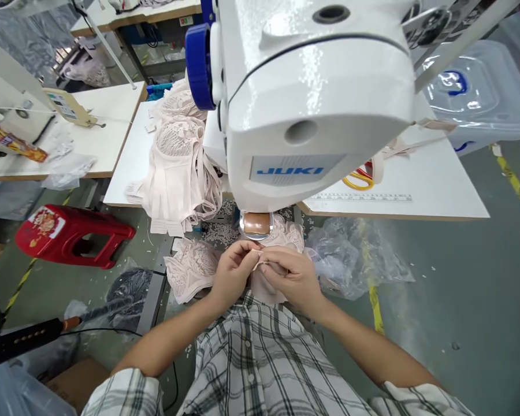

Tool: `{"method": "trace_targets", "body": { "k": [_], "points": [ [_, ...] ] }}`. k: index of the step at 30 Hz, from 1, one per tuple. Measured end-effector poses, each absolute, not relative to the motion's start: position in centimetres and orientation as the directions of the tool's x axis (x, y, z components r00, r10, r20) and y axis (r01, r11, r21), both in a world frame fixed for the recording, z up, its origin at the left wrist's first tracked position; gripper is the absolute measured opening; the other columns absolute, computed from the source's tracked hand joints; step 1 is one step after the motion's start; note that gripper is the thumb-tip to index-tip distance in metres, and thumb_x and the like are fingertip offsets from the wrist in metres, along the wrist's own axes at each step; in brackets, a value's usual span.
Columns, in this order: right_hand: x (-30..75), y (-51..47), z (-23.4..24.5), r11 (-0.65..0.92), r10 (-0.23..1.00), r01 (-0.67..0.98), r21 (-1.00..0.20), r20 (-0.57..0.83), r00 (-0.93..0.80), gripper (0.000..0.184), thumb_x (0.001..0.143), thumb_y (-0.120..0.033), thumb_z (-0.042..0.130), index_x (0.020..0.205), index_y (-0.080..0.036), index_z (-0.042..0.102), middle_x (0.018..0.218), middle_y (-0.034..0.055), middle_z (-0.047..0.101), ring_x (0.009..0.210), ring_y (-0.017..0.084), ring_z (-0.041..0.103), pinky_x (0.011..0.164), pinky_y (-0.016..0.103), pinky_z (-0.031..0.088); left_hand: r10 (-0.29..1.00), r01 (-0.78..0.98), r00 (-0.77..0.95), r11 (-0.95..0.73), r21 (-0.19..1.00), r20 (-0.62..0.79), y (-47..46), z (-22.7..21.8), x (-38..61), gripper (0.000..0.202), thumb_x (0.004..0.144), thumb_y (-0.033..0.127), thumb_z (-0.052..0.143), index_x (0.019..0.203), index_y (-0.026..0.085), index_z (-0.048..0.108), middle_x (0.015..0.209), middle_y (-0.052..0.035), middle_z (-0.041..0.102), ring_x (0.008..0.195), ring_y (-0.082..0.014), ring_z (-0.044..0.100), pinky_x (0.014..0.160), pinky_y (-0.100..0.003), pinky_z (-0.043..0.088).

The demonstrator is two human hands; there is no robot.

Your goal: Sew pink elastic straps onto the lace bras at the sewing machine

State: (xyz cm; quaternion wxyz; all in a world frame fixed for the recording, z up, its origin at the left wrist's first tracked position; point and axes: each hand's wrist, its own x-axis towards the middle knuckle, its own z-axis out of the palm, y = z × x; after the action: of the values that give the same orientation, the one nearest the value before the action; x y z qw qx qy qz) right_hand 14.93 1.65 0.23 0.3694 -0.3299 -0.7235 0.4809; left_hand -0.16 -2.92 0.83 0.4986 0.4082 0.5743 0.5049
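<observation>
My left hand [233, 274] and my right hand [295, 278] are close together just below the sewing machine [316, 86] head. Between thumbs and fingertips, both pinch a small edge of a pale pink lace bra [266, 287]. One cup of it lies to the left of my left hand, and more lace shows behind my right hand. The machine's needle area is hidden behind its head and a round metal-rimmed brown part [256, 224]. Exactly which strip or seam is pinched is too small to tell.
A pile of pale pink bras [177, 167] hangs over the left table edge. Yellow-handled scissors [359, 180] and a clear ruler [364, 197] lie on the right tabletop. A red stool [75, 236] stands left, a clear plastic bag [355, 257] right, and a lidded bin [481, 86] further back.
</observation>
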Motion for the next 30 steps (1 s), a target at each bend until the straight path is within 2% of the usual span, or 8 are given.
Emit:
{"method": "trace_targets", "body": {
  "k": [3,6,8,11,15,19,23,30],
  "points": [
    [15.2,1.7,0.7,0.337,0.808,0.136,-0.932,0.212,-0.55,0.016,0.088,-0.016,0.058,0.088,-0.025,0.072,0.092,0.002,0.075,0.087,0.018,0.07,0.079,0.032,0.056,0.983,0.206,-0.183,0.041,0.978,-0.003,-3.2,0.7,-0.4,0.016,0.095,0.032,0.056,0.095,0.019,0.065,0.094,-0.0061,0.07,0.087,-0.0173,0.065,0.08,-0.031,0.053],
    [15.4,1.8,1.1,0.345,0.796,0.174,-0.922,0.189,-0.576,0.019,0.088,-0.016,0.057,0.089,-0.026,0.073,0.091,0.0015,0.075,0.086,0.018,0.07,0.076,0.031,0.055,0.981,0.513,-0.098,-0.094,0.853,0.167,-2.7,0.5,-1.4,0.022,0.096,0.034,0.053,0.083,0.02,0.064,0.081,-0.0038,0.068,0.076,-0.0158,0.063,0.071,-0.029,0.051],
    [15.6,1.8,1.2,0.343,0.794,0.181,-0.922,0.182,-0.58,0.017,0.088,-0.018,0.057,0.086,-0.025,0.072,0.089,0.0018,0.075,0.083,0.018,0.07,0.073,0.031,0.055,0.966,0.606,-0.041,-0.178,0.775,0.254,-2.4,0.2,-1.8,0.025,0.097,0.033,0.05,0.077,0.021,0.061,0.074,-0.0028,0.066,0.07,-0.0148,0.061,0.066,-0.028,0.05],
    [15.7,1.9,1.2,0.311,0.811,0.16,-0.937,0.175,-0.558,0.015,0.088,-0.019,0.058,0.086,-0.024,0.072,0.091,0.0022,0.076,0.082,0.018,0.07,0.074,0.03,0.055,0.946,0.607,0.015,-0.265,0.749,0.323,-2.1,0.1,-1.9,0.022,0.097,0.029,0.05,0.082,0.021,0.062,0.079,-0.0041,0.069,0.075,-0.0152,0.064,0.07,-0.029,0.051],
    [16.0,2.1,1.2,0.264,0.841,0.171,-0.949,0.14,-0.523,0.015,0.086,-0.018,0.059,0.087,-0.024,0.072,0.09,0.001,0.075,0.084,0.017,0.07,0.077,0.029,0.054,0.953,0.55,0.04,-0.273,0.789,0.302,-2.3,0.3,-1.6,0.017,0.099,0.025,0.05,0.099,0.021,0.067,0.095,-0.0061,0.073,0.09,-0.0166,0.067,0.079,-0.031,0.053],
    [16.5,3.2,1.4,0.267,0.865,0.272,-0.925,0.106,-0.49,0.015,0.088,-0.021,0.057,0.086,-0.024,0.071,0.08,-0.0007,0.072,0.071,0.014,0.065,0.066,0.026,0.047,0.96,0.609,-0.04,-0.198,0.768,0.278,-2.4,0.9,-1.5,0.016,0.098,0.025,0.052,0.096,0.02,0.068,0.086,-0.0038,0.071,0.079,-0.0146,0.066,0.07,-0.026,0.051],
    [17.1,4.9,2.0,0.381,0.858,0.444,-0.811,0.131,-0.496,0.016,0.091,-0.024,0.055,0.085,-0.024,0.07,0.07,-0.0018,0.065,0.065,0.013,0.057,0.062,0.025,0.038,0.942,0.693,0.081,-0.289,0.66,0.326,-2.3,2.2,-1.6,0.015,0.097,0.024,0.055,0.097,0.021,0.07,0.08,-0.0017,0.072,0.069,-0.0124,0.065,0.062,-0.023,0.048],
    [17.3,6.0,2.6,0.346,0.763,0.362,-0.865,0.035,-0.646,0.014,0.089,-0.024,0.058,0.082,-0.021,0.069,0.071,-0.002,0.066,0.065,0.011,0.057,0.059,0.023,0.035,0.914,0.707,0.191,-0.381,0.596,0.358,-1.6,3.7,-1.8,0.014,0.096,0.022,0.058,0.096,0.019,0.072,0.081,-0.0022,0.076,0.068,-0.0115,0.068,0.061,-0.02,0.048]
  ]
}}
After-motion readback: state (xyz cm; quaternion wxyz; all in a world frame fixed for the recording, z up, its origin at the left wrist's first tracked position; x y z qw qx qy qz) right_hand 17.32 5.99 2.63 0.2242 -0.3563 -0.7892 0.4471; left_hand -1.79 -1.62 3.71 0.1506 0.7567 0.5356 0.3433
